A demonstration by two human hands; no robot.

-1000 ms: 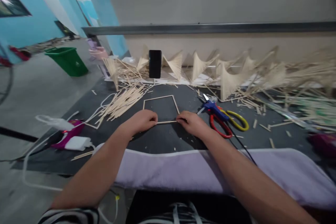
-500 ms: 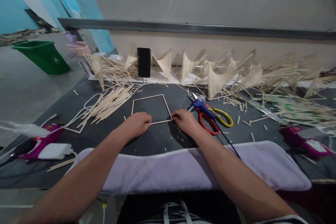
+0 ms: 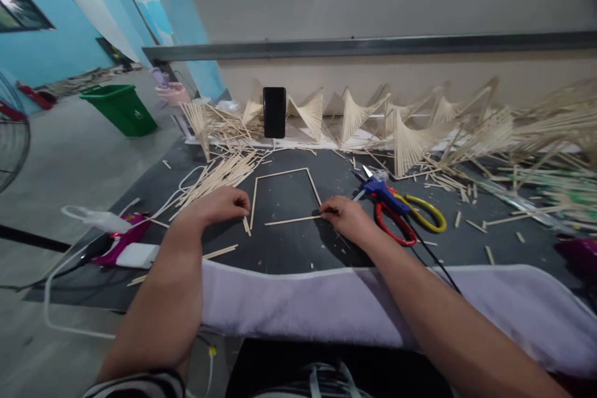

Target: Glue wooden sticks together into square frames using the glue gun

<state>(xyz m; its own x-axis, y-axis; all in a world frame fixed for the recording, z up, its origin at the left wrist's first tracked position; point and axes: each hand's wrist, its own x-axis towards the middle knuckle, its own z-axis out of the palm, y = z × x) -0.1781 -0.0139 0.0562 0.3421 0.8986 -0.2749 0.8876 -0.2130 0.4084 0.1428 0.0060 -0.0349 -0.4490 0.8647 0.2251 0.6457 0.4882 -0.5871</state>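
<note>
A four-sided outline of thin wooden sticks lies on the dark table, with a gap at its near left corner. My right hand has its fingertips pinched on the outline's near right corner, where the near stick meets the right side. Left of the outline, my left hand has curled fingers closed at the top end of a short wooden stick. That short piece lies beside the outline's left stick. Blue hot glue gun and red-and-yellow-handled pliers lie together beyond my right hand.
Loose sticks are heaped behind my left hand. Twisted stick shapes stand along the back, beside an upright phone. A purple power strip with cables sits left. A lilac cloth covers the near edge.
My left hand has moved left, from the outline's near stick to the short stick. My right hand stays at the near right corner. The camera view has turned left.
</note>
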